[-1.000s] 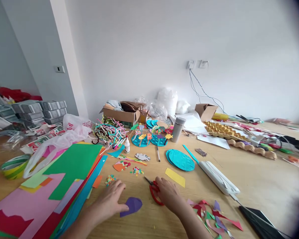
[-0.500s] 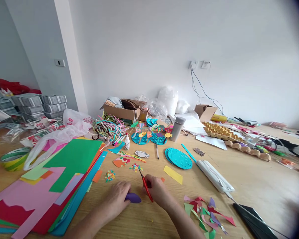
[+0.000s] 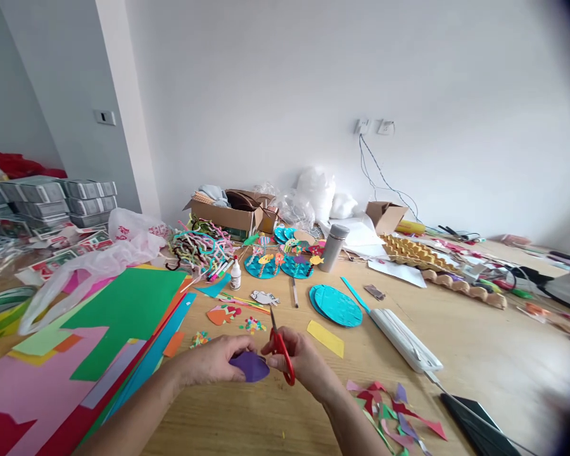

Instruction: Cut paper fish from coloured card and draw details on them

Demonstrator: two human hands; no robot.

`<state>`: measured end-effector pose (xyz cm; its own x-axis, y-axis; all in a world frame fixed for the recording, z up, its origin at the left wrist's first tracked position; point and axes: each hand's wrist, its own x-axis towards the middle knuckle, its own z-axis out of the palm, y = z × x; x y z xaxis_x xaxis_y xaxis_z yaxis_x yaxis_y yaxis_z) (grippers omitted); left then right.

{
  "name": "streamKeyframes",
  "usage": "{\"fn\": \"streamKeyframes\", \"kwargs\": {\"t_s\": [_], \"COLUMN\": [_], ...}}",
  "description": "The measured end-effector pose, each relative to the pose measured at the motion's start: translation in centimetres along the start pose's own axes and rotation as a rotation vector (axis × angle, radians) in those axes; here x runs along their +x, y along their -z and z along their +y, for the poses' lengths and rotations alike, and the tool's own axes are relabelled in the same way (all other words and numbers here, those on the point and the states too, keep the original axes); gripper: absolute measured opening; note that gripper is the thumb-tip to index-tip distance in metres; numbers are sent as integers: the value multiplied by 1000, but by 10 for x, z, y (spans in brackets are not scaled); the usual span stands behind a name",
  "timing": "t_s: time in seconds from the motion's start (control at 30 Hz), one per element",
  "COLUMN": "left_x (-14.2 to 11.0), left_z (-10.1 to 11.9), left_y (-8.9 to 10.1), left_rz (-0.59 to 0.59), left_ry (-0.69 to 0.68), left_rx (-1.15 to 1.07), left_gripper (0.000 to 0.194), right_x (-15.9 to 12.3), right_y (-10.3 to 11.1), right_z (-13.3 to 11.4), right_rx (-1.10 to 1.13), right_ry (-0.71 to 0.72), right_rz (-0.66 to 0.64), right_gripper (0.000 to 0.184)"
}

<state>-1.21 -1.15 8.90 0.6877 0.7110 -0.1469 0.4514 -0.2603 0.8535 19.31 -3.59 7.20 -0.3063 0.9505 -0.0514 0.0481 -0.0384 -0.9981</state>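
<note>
A rounded piece of purple paper (image 3: 249,367) is pinched in my left hand (image 3: 213,362), held just over the table. Close beside it, my right hand (image 3: 298,362) grips red-handled scissors (image 3: 282,351) with the blades pointing up and away from me. The fingertips of my right hand are at the paper's right edge; whether they touch it I cannot tell. Beyond my hands lie an orange paper fish shape (image 3: 222,315), a small heap of coloured paper dots (image 3: 253,325) and a grey-white fish cutout (image 3: 265,297). Another heap of dots (image 3: 200,339) sits past my left wrist.
Coloured paper sheets (image 3: 123,310) are stacked at left beside a tape roll (image 3: 4,310). Turquoise ovals (image 3: 337,305), a yellow paper strip (image 3: 325,339) and a white power strip (image 3: 405,340) lie right of centre. Paper scraps (image 3: 394,411) lie front right. A glue bottle (image 3: 235,275) and grey flask (image 3: 334,248) stand behind.
Both hands have risen off the table and come closer together. The purple paper is lifted and turned to show more of its face. The scissors are now more upright. The view has shifted slightly right.
</note>
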Motion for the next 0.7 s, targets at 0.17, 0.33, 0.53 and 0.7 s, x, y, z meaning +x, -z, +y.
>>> {"fn": "streamKeyframes", "kwargs": {"t_s": [0.17,0.33,0.53,0.7], "left_x": [15,12,8,18], "left_z": [2,-6,-3,5], "left_y": [8,3,-38,-37], "left_rz": [3,293,452,727], "left_ry": [-29,-101,-138,-87], "left_rx": [-163,-445,-920,-768], "left_gripper": [30,58,52,38], "right_x": [2,3,9,19], "right_y": [-6,-7,-25,-37], "right_z": [0,-6,-26,-30], "right_rx": [117,235,363,330], "right_ry": [-20,64,106,131], "right_rz": [89,293,367,299], "right_gripper": [30,25,32,36]}}
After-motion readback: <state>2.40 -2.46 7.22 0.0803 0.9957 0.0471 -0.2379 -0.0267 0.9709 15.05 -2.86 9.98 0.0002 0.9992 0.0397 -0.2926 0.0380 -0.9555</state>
